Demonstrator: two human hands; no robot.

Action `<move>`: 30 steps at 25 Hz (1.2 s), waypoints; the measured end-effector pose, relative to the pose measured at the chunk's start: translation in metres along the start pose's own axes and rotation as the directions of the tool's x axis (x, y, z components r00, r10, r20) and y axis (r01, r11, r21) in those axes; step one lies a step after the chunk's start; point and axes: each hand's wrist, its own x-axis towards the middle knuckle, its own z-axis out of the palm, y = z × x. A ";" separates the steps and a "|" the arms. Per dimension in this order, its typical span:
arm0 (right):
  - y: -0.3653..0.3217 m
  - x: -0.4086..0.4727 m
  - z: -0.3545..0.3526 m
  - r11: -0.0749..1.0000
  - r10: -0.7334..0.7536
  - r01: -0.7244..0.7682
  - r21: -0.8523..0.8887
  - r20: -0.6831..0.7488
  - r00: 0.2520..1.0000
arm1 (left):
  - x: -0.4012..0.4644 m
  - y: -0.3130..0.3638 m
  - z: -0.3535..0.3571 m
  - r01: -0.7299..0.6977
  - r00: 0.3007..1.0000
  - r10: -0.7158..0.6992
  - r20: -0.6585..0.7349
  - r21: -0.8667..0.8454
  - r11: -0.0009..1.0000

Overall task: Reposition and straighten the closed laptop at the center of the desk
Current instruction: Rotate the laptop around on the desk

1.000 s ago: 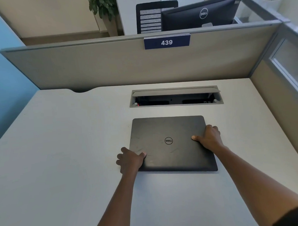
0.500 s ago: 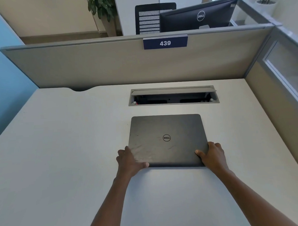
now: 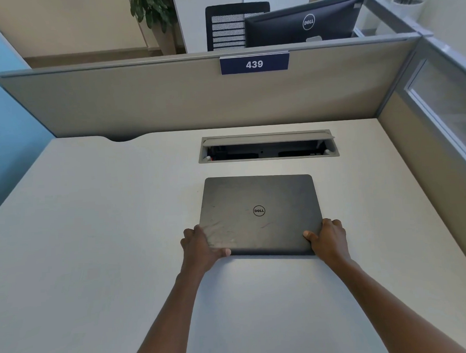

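Both bare forearms are stretched forward from the near edge of the desk (image 3: 101,235) and converge slightly toward the closed laptop (image 3: 257,202). The left hand (image 3: 201,247) is wrapped around the laptop's near-left corner, its thumb laid along the near edge and its fingers curled against the left side, so that the corner is pinched between them. The right hand (image 3: 329,237) is closed on the near-right corner in a mirrored pose, the thumb pressed flat on the lid and the fingers hooked over the right side. Whether the near edge is lifted off the desk or merely shadowed cannot be told. The laptop is lid up at the middle of the desk, well apart from the left and right edges and nearer the far edge than the near one. Its long axis is run left to right, parallel to the desk's far edge, and its sides appear square to the desk. The round logo on the lid is read upright from the near edge. Just beyond the laptop's far edge, apart from it, an open cable tray (image 3: 268,146) is set into the desk, and behind that the partition (image 3: 169,99) is fitted with a blue number plate (image 3: 254,64) marked 439.
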 end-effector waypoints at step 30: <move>-0.143 0.123 0.016 0.679 -0.477 0.609 -0.409 0.385 0.790 | -0.071 0.085 0.107 0.334 0.818 -0.543 0.189 -0.925 0.180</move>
